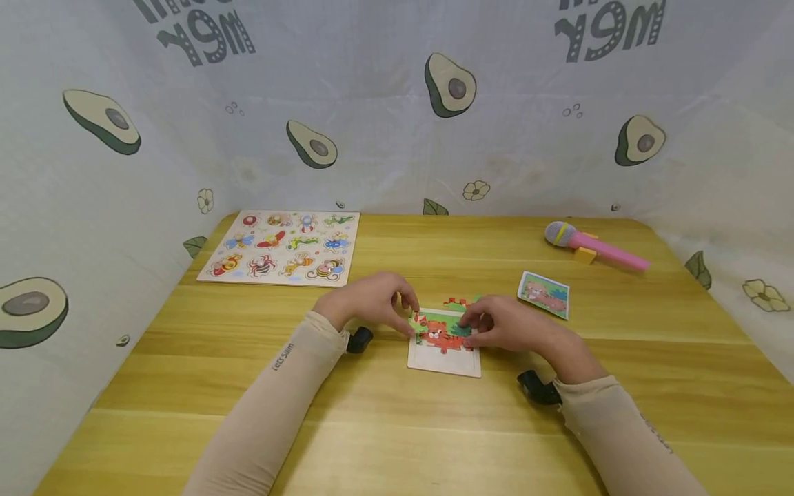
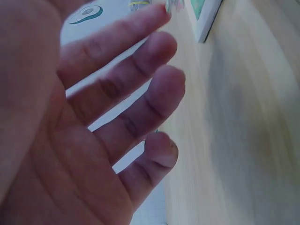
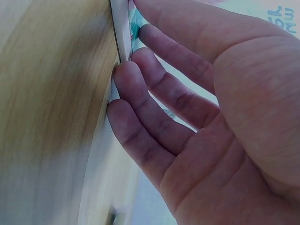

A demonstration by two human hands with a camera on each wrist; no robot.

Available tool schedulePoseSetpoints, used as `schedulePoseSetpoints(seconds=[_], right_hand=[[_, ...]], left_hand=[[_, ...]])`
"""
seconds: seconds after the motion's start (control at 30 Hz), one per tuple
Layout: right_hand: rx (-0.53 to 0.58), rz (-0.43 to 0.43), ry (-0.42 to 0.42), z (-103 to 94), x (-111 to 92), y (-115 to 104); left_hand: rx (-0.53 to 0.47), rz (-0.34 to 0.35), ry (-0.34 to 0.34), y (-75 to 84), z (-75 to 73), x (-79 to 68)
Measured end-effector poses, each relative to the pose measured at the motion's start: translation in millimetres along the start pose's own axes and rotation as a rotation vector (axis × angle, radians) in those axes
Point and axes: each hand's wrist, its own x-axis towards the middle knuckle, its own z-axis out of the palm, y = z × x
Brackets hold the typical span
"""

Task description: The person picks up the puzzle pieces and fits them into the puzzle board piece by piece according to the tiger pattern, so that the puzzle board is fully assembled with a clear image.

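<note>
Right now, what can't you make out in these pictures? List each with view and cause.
Head: right edge of the puzzle board, partly covered by the right hand.
Head: lettering on the right sleeve, too small, angled away.
Left wrist: most of the puzzle board, cut off by the top edge.
Right wrist: its picture, nearly edge-on, cut off above.

The jigsaw tray [image 1: 443, 359] lies midway between the worktop's [image 1: 409, 430] left and right edges, loose pieces [image 1: 455, 304] just behind it. Pegboard [image 1: 279, 252]: far left corner. Toy microphone [image 1: 606, 253]: near the far right corner, picture card [image 1: 544, 295] before it.
</note>
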Motion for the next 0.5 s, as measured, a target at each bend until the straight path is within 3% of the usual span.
schedulePoseSetpoints(seconds=[0.5], right_hand=[[0.017, 0.004, -0.006, 1.5, 0.9, 0.0]], left_hand=[[-0.021, 0.069, -0.106, 3.4, 15.1, 3.9]])
